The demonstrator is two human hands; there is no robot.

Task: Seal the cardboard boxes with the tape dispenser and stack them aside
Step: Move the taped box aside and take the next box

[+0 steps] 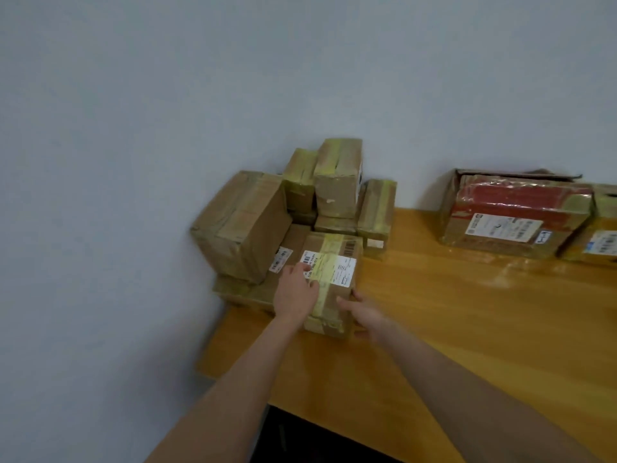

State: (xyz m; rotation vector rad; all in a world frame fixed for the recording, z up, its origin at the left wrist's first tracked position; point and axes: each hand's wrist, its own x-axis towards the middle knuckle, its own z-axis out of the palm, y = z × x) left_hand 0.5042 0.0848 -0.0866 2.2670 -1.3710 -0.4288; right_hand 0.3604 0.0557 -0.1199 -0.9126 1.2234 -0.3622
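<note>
The scene is lit softly and evenly, rather dim. Glare is seen on the wooden table (510,275). Everything is slightly blurred, and the edges are bent.

Bare table (434,312) between the box stack (337,182) and the red-taped box (514,215) gives open passage. The wall (133,162) blocks the stack's left and rear.

The rightmost box (602,225) is cut by the edge — its label (605,246) print apparently unreadable.
</note>
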